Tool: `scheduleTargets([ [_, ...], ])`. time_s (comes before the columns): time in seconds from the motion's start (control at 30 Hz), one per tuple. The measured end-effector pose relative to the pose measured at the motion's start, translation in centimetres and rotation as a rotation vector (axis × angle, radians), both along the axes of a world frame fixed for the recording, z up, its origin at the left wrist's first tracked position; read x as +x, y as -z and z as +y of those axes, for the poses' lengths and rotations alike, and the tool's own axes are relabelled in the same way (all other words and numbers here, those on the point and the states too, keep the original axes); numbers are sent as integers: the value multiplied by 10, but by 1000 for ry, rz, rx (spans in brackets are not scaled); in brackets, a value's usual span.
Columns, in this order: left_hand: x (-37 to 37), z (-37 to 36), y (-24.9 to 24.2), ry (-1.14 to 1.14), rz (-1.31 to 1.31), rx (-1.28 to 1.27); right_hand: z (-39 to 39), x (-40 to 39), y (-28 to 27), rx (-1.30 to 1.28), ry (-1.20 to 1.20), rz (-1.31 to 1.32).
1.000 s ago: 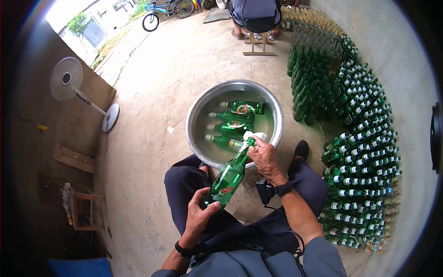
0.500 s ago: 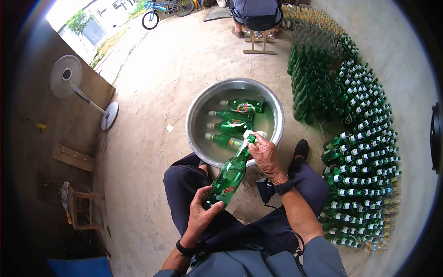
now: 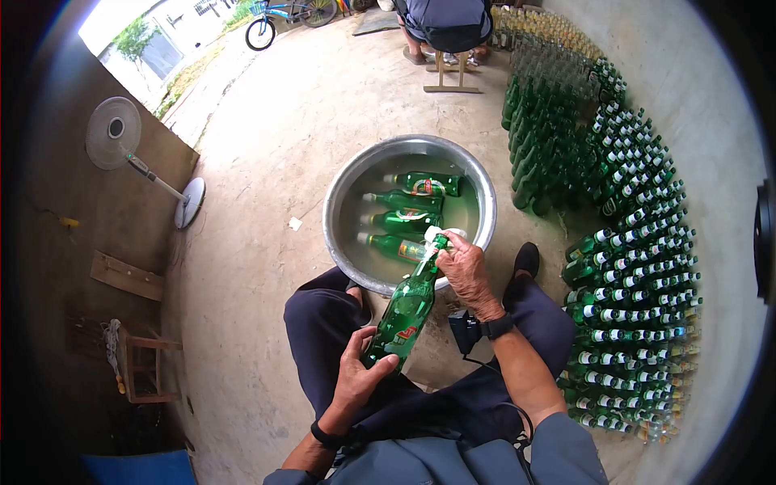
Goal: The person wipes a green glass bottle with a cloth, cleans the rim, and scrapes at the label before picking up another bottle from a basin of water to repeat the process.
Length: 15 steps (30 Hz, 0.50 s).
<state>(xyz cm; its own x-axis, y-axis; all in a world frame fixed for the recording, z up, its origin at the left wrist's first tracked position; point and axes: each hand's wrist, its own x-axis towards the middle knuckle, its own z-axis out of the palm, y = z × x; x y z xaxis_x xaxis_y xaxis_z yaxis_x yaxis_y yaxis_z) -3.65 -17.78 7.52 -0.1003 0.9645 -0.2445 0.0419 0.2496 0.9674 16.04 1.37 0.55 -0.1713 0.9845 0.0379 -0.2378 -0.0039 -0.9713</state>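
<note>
A green glass bottle (image 3: 410,305) slants across my lap, neck toward the basin and base toward me. My left hand (image 3: 360,373) cradles its lower end, fingers and thumb on opposite sides. Up at the neck, my right hand (image 3: 462,268) is closed round the glass, with a soft white piece (image 3: 434,234) at the mouth; I cannot tell whether that is cloth or peeled label. Just beyond stands a metal basin (image 3: 332,222) of cloudy water, where several green bottles (image 3: 415,220) lie on their sides, necks pointing left. The bottle's red marking faces up.
Rows of green bottles (image 3: 626,287) line the right wall, with clear ones farther back. A standing fan (image 3: 191,202) and a wooden stool (image 3: 149,368) are on the left. Another person (image 3: 449,24) sits on a low seat ahead. A bicycle (image 3: 283,14) is at the back.
The bottle has turned a little about its length, so its red marking sits more to the right and higher. My right hand has shifted slightly at the neck with the white piece.
</note>
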Motion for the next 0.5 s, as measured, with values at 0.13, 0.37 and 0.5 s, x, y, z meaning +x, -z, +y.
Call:
scheduleTargets([
  [0.13, 2, 2, -10, -11, -65, -84, 1, 7, 2, -22, -12, -52],
  [0.37, 4, 3, 3, -43, -124, -39, 0, 2, -5, -56, 1, 46],
  [0.5, 3, 2, 11, -11, -59, -21, 0, 2, -1, -66, -12, 91],
])
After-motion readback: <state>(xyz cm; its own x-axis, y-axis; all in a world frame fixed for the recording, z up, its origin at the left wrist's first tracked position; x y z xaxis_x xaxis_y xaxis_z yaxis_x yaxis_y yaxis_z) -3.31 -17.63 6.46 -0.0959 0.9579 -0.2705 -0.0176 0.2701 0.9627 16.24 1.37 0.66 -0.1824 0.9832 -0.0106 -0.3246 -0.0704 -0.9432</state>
